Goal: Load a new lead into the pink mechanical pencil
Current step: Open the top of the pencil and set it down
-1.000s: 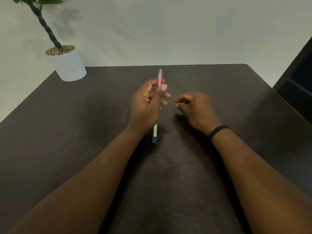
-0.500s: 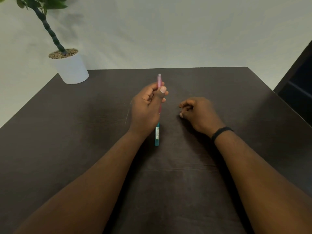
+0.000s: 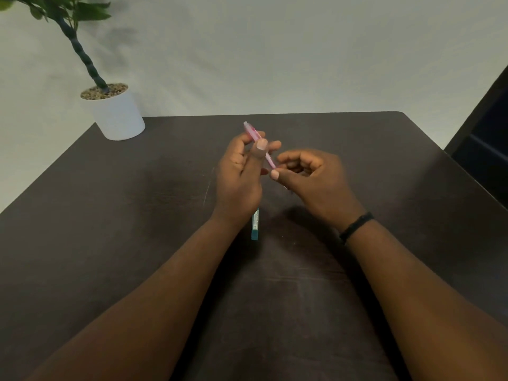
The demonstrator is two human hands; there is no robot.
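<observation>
My left hand point(image 3: 238, 171) holds the pink mechanical pencil point(image 3: 255, 135) above the table, tilted so its upper end points up and left. The pencil's lower end meets the thumb and forefinger of my right hand point(image 3: 313, 178), which pinch it there. A thin lead between those fingers is too small to make out. A teal lead case point(image 3: 255, 224) lies flat on the dark table point(image 3: 110, 229) just below my left hand, partly hidden by the wrist.
A white pot with a green plant point(image 3: 115, 114) stands at the table's far left corner. A dark piece of furniture point(image 3: 486, 138) is beyond the right edge. A black band circles my right wrist point(image 3: 356, 226).
The pencil has tilted from upright to leaning left. My right hand rose from the table and moved left to the pencil's lower end, closing its fingertips on it.
</observation>
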